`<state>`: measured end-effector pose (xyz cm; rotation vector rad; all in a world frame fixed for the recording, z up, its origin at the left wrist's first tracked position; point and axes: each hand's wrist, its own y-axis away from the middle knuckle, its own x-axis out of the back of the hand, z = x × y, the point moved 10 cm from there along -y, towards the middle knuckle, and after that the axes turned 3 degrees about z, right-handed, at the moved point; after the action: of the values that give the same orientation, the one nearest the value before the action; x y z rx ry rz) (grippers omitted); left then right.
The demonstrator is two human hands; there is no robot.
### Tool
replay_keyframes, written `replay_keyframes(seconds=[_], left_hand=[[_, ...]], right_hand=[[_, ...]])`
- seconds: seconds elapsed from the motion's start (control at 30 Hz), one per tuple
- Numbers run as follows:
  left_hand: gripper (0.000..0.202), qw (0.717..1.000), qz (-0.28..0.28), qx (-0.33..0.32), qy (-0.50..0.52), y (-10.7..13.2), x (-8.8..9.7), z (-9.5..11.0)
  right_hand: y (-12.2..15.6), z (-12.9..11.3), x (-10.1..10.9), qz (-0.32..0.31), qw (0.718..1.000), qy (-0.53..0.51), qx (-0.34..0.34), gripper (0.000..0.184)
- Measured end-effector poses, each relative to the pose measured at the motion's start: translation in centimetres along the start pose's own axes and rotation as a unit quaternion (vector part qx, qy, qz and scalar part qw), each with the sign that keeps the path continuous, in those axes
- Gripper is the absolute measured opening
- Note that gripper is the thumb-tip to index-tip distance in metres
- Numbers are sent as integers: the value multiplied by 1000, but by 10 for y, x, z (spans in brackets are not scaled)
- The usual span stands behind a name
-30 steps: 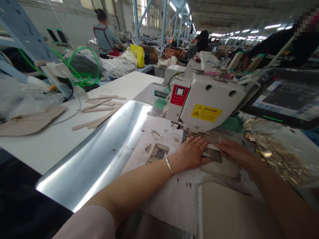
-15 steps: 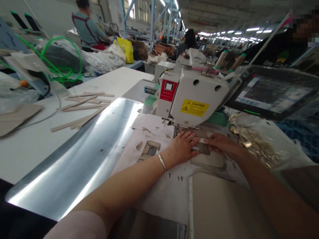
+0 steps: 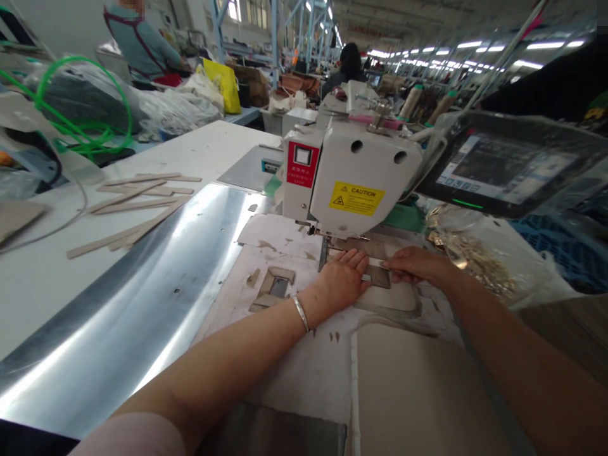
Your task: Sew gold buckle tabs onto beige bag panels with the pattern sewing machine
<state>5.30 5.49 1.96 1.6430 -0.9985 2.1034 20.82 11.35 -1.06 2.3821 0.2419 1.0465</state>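
My left hand (image 3: 342,278) lies flat, fingers stretched out, on a beige panel (image 3: 403,297) below the head of a white industrial sewing machine (image 3: 368,168). To its right, my right hand (image 3: 417,266) pinches the end of a narrow pale strip (image 3: 375,261) that runs toward my left fingers. Just below the strip, a dark rectangular opening (image 3: 380,277) shows in the panel. Part of the strip is hidden under the left hand. A pale sheet (image 3: 289,361) with a rectangular cut-out (image 3: 279,287) lies beneath the panel and left forearm.
Larger beige panels (image 3: 418,386) lie close in front of me. Loose beige strips (image 3: 137,206) rest on the white table beyond a shiny metal plate (image 3: 156,304). At right are a control screen (image 3: 508,164) and a plastic bag of gold-coloured pieces (image 3: 475,253). A co-worker (image 3: 142,47) stands behind.
The view has shifted, so the machine and table sit further left. Both hands stay at the panel, and the right fingers still pinch the strip.
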Motion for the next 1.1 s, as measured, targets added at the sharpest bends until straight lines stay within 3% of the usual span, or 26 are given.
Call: replay_keyframes(seconds=[0.1, 0.17, 0.3, 0.37, 0.5, 0.63, 0.97, 1.1], left_hand=[[53, 1000, 8, 3, 8, 1, 0, -1], [52, 1000, 13, 3, 12, 1, 0, -1], [51, 1000, 27, 1, 15, 3, 3, -1], [52, 1000, 26, 2, 15, 3, 4, -1], [53, 1000, 20, 3, 15, 2, 3, -1], [54, 1000, 17, 2, 18, 2, 2, -1], [52, 1000, 16, 5, 18, 2, 2, -1], [52, 1000, 21, 2, 14, 4, 4, -1]], right_hand=[[1, 1, -2, -3, 1000, -17, -9, 50], [4, -3, 4, 28, 1000, -2, -1, 48], [15, -27, 21, 105, 991, 32, 81, 35], [19, -30, 21, 89, 991, -35, 88, 30], [22, -16, 5, 31, 973, -229, 19, 30], [20, -3, 0, 39, 948, -315, -1, 32], [16, 6, 0, 66, 952, -298, -16, 34], [17, 3, 0, 84, 968, -233, -32, 32]])
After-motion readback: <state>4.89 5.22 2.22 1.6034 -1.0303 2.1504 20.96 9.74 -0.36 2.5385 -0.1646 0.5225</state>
